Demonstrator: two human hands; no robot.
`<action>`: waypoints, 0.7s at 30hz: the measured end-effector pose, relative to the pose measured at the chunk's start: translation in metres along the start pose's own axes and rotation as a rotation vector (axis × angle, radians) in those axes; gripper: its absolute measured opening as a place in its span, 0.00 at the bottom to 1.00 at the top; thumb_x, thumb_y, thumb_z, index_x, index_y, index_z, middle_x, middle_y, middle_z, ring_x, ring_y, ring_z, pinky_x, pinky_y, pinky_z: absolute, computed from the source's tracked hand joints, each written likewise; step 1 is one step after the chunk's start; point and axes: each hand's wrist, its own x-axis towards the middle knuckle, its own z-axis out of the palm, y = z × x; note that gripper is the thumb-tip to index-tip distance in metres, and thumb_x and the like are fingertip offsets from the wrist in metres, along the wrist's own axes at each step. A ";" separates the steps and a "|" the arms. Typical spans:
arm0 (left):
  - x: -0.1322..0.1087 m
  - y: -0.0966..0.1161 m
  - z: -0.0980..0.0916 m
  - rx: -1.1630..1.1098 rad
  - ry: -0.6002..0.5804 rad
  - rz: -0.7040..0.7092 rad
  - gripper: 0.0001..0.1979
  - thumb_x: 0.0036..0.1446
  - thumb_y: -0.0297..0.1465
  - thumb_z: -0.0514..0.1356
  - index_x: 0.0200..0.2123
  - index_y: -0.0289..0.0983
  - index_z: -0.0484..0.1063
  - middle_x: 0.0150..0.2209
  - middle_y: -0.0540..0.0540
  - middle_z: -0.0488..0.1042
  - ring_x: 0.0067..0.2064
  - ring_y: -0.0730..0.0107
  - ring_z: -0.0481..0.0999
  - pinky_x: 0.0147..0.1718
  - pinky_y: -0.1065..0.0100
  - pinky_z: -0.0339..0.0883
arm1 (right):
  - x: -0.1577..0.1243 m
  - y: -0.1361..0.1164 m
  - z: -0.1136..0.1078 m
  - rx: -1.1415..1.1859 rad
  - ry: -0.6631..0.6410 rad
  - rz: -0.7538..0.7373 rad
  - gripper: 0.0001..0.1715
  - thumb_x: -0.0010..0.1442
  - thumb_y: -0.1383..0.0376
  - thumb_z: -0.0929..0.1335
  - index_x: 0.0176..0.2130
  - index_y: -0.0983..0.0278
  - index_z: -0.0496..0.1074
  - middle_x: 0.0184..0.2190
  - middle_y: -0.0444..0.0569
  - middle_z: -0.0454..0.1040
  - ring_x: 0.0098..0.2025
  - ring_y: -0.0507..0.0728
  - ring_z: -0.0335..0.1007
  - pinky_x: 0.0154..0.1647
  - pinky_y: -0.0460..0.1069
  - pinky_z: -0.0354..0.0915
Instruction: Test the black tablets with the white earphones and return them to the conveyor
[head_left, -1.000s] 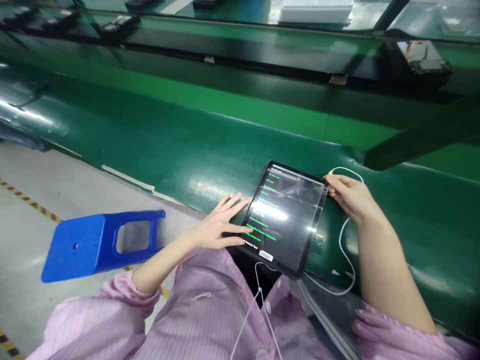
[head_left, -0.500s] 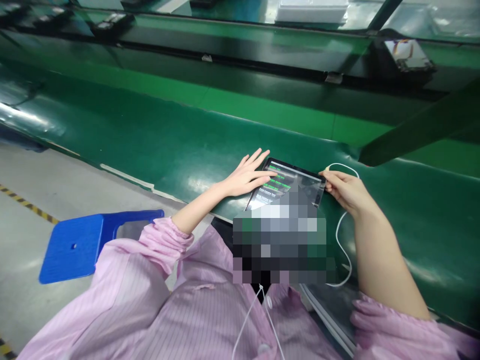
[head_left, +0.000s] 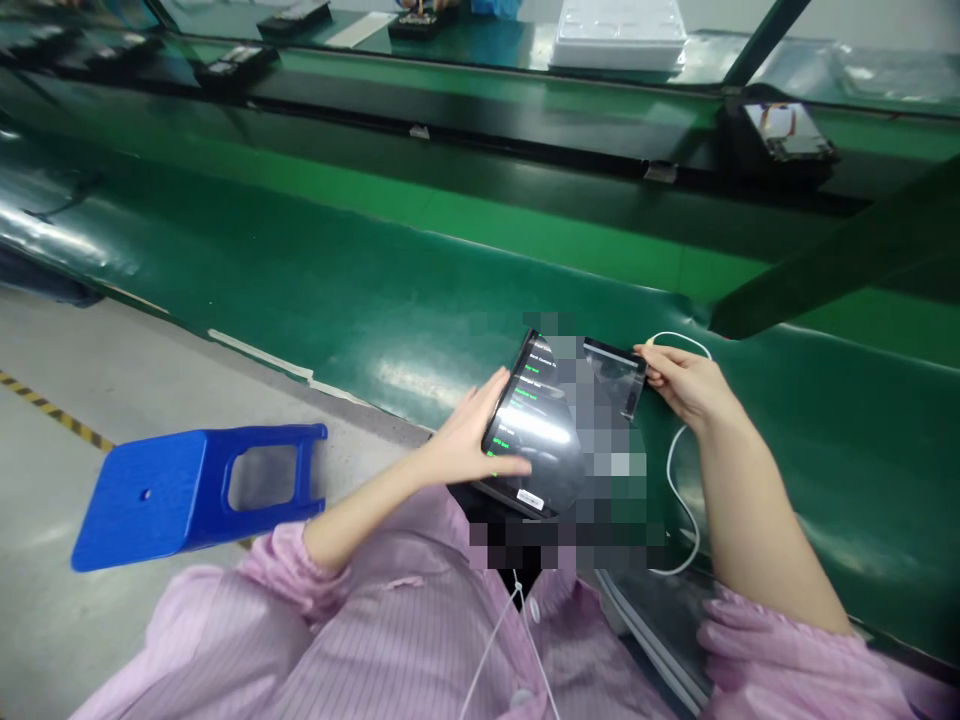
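Head view: the tablet [head_left: 536,425] sits lower centre of frame, tilted, its near edge by your lap. Your left hand [head_left: 472,440] lies flat-fingered against its left edge, thumb on the screen, nothing enclosed. Your right hand [head_left: 686,385] pinches the far right corner where the white cable [head_left: 679,470] enters. Keep that corner steady and the cable slack; tap lightly. Part of the screen is blurred. The green tabletop [head_left: 315,290] is glossy. A blue stool [head_left: 187,490] lies tipped on the floor, lower left.

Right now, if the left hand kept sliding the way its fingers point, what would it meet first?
The left hand already touches the tablet; going on, it would cross the screen toward the right hand, though depth is unclear.
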 end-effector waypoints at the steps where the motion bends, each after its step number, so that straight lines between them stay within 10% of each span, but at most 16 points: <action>1: -0.010 0.000 0.008 0.009 -0.023 0.010 0.65 0.45 0.62 0.62 0.71 0.39 0.24 0.72 0.30 0.36 0.73 0.44 0.38 0.68 0.38 0.39 | 0.001 0.002 0.000 0.006 0.001 -0.014 0.22 0.35 0.57 0.81 0.27 0.67 0.75 0.17 0.41 0.60 0.21 0.47 0.53 0.16 0.43 0.53; 21: -0.028 -0.011 0.030 0.226 -0.091 0.064 0.71 0.46 0.57 0.64 0.64 0.42 0.06 0.70 0.24 0.27 0.71 0.45 0.29 0.68 0.38 0.39 | 0.013 0.024 0.004 -0.189 0.092 -0.151 0.30 0.44 0.40 0.72 0.30 0.63 0.70 0.16 0.39 0.58 0.17 0.48 0.49 0.19 0.45 0.49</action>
